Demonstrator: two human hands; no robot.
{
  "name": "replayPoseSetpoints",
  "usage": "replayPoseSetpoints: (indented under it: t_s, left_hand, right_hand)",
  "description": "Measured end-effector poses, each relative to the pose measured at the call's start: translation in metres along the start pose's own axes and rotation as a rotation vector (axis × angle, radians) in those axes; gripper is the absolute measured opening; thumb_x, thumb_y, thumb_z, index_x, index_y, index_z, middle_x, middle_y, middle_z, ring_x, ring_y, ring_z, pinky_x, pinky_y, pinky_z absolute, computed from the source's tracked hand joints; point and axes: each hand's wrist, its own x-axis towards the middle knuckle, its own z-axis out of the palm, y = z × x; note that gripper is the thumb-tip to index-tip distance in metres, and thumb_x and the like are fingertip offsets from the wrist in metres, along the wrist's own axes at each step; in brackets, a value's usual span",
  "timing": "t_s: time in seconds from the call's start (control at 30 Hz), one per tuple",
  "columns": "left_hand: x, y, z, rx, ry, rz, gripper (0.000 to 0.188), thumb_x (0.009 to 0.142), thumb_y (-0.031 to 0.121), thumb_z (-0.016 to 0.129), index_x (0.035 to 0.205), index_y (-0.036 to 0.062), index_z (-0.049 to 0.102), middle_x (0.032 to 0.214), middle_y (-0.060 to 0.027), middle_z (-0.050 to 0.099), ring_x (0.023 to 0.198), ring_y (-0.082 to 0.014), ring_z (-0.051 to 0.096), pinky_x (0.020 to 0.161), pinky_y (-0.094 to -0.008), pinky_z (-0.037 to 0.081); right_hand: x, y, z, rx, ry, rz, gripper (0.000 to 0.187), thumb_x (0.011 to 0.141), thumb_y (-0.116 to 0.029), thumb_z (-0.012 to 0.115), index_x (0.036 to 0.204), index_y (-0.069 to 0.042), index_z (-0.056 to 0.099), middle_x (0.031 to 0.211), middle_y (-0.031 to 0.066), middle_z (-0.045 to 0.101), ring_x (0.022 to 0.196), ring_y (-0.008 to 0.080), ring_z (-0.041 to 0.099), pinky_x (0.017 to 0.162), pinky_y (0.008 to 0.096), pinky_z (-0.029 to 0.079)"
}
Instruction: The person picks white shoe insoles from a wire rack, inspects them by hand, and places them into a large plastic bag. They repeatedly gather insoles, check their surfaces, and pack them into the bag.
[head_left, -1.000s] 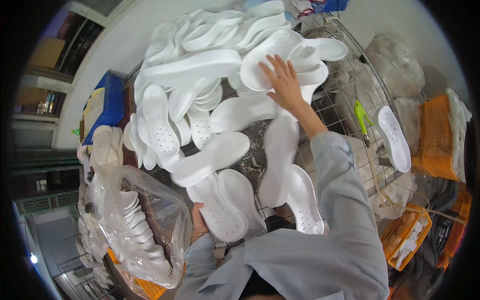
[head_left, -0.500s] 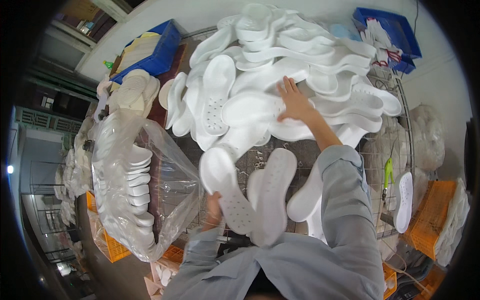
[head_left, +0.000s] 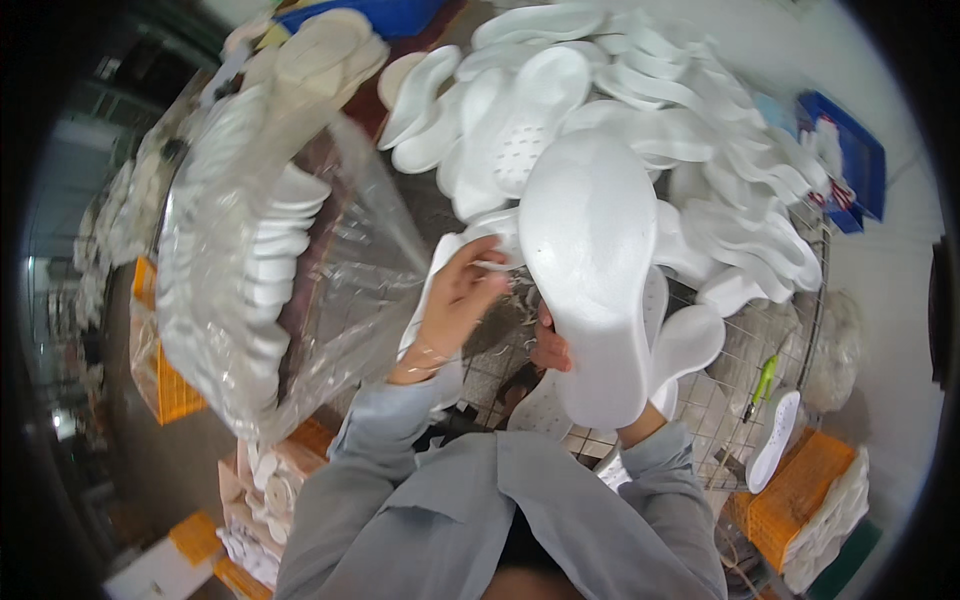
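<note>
Right hand [head_left: 552, 342] holds a white shoe sole [head_left: 595, 280] from behind, with its fingertips bent around the sole's left edge. Most of that hand hides behind the sole, so I cannot tell where its thumb is. The white shoe sole is up above the table [head_left: 490, 375], in front of the person's chest, with its wide round end at the top. Left hand [head_left: 462, 298] is just beside it, on the left. Its fingers are half bent and half open, and I cannot tell if they touch the nearby sole [head_left: 497, 236] right behind them.

The table is made of thin wire squares. Behind the held sole is a large, messy pile of white soles [head_left: 650, 80]. To the left, a clear plastic bag [head_left: 370, 250] has a row of white soles [head_left: 283, 235] stacked inside. Past the bag are some round cream pieces [head_left: 325, 50] and a blue tray [head_left: 380, 15]. On the right side are a green cutting tool [head_left: 766, 378], a sole with holes [head_left: 774, 440] and an orange crate [head_left: 795, 495]. Near the pile's right end is a blue bin [head_left: 860, 165].
</note>
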Motion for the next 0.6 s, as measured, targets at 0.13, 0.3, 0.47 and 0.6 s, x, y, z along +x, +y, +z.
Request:
replayPoseSetpoints:
  t_s: [0.13, 0.3, 0.47, 0.6]
  left_hand:
    - [0.000, 0.046, 0.015, 0.009, -0.004, -0.018, 0.031, 0.078, 0.011, 0.078, 0.100, -0.0023, 0.061, 0.076, -0.0038, 0.063, 0.063, -0.0070, 0.058, 0.056, -0.0194, 0.047]
    - [-0.020, 0.065, -0.001, 0.206, 0.163, 0.055, 0.021, 0.080, 0.004, 0.073, 0.099, 0.0002, 0.064, 0.078, -0.0059, 0.065, 0.062, -0.0099, 0.062, 0.052, -0.0220, 0.050]
    - [-0.038, 0.064, -0.015, 0.971, 0.162, 0.465, 0.013, 0.079, 0.006, 0.070, 0.092, 0.0030, 0.066, 0.079, -0.0090, 0.063, 0.060, -0.0195, 0.064, 0.052, -0.0273, 0.051]
    - [-0.055, 0.051, -0.026, 1.243, 0.120, 0.559, 0.015, 0.076, 0.006, 0.069, 0.089, 0.0059, 0.060, 0.080, -0.0076, 0.057, 0.060, -0.0247, 0.061, 0.051, -0.0314, 0.051]
  right_hand:
    - [-0.004, 0.045, -0.001, 0.108, 0.124, -0.037, 0.053, 0.092, -0.043, 0.048, 0.110, 0.006, 0.051, 0.074, 0.0112, 0.050, 0.062, 0.0205, 0.046, 0.056, 0.0265, 0.035]
    - [-0.001, 0.049, -0.021, -0.023, 0.066, 0.049, 0.049, 0.091, -0.038, 0.052, 0.113, 0.006, 0.051, 0.085, 0.0153, 0.054, 0.064, 0.0227, 0.050, 0.058, 0.0281, 0.039]
    - [0.001, 0.074, -0.029, -0.167, 0.060, 0.039, 0.048, 0.090, -0.037, 0.054, 0.117, 0.003, 0.051, 0.094, 0.0170, 0.056, 0.066, 0.0241, 0.051, 0.058, 0.0300, 0.042]
    - [-0.003, 0.087, -0.013, -0.084, 0.110, -0.007, 0.047, 0.091, -0.036, 0.053, 0.119, 0.001, 0.051, 0.094, 0.0165, 0.056, 0.069, 0.0242, 0.051, 0.058, 0.0302, 0.041]
